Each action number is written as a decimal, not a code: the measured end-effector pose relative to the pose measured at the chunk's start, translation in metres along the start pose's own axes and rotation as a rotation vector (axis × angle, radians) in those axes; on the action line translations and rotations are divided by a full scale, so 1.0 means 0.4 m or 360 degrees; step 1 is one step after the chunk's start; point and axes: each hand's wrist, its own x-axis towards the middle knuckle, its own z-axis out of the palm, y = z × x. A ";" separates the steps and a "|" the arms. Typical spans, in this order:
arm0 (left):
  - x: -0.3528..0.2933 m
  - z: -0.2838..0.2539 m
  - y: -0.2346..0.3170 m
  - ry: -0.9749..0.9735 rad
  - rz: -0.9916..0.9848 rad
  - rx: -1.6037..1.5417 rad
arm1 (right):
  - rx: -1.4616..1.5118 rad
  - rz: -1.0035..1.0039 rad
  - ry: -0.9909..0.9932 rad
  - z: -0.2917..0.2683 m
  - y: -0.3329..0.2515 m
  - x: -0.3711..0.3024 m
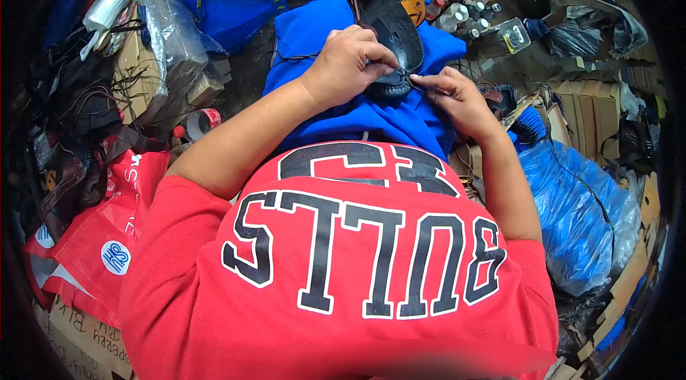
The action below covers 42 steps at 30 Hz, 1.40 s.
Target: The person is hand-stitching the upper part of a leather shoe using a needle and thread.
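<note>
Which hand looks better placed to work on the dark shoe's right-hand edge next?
Probably the right hand: its fingertips are at that edge of the dark shoe, while the left hand reaches over from the other side.

A dark floor (246,78) shows in small patches. A red bag (89,248) lies toward its left edge, a blue plastic bag (572,216) toward its right, clear bottles (451,18) toward its far right corner.
</note>
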 end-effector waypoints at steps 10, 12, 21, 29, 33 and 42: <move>-0.001 0.011 -0.018 -0.0308 -0.0163 0.0108 | 0.0272 0.0041 -0.0256 -0.036 0.056 0.063; 0.000 0.009 -0.018 -0.0324 -0.0171 0.0129 | 0.0267 0.0043 -0.0273 -0.040 0.050 0.066; -0.005 0.013 -0.024 -0.0323 -0.0187 0.0097 | 0.0300 0.0042 -0.0280 -0.037 0.062 0.062; -0.008 0.020 -0.001 -0.0363 -0.0213 0.0135 | 0.0479 0.0083 -0.0315 -0.032 0.060 0.049; 0.030 0.024 -0.037 -0.0539 -0.0115 0.0002 | 0.0342 0.0026 -0.0344 -0.039 0.043 0.057; -0.021 -0.034 0.039 -0.0374 -0.0177 0.0341 | 0.0128 -0.0139 -0.0037 -0.002 0.007 0.012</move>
